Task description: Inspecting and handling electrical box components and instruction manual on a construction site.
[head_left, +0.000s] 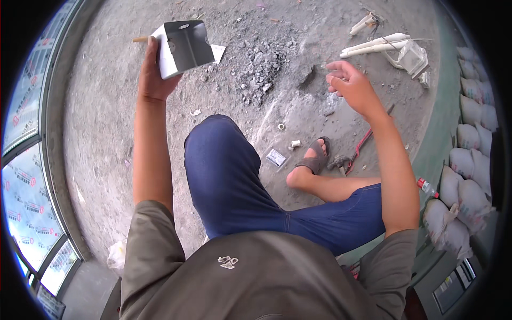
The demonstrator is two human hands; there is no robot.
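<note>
My left hand [156, 72] grips an open-fronted box [169, 57] at the upper left, raised in front of me. The box is white outside and grey inside, with a rounded hole in one wall. A thin tan stick [140, 39] pokes out to the left beside my fingers; whether I hold it is unclear. Farther right, my right hand [349, 85] hovers near a dug hollow [309, 80] in the rough ground. Its fingers are loosely bent and apart, with nothing visible between them.
Grey rubble [264, 66] lies heaped between my hands. White pipes [376, 45] and a clear plastic bag [413, 57] lie at the upper right. A hammer [340, 161], white fittings [296, 143] and a small clear packet [276, 157] are near my foot. Sacks [469, 160] line the right side.
</note>
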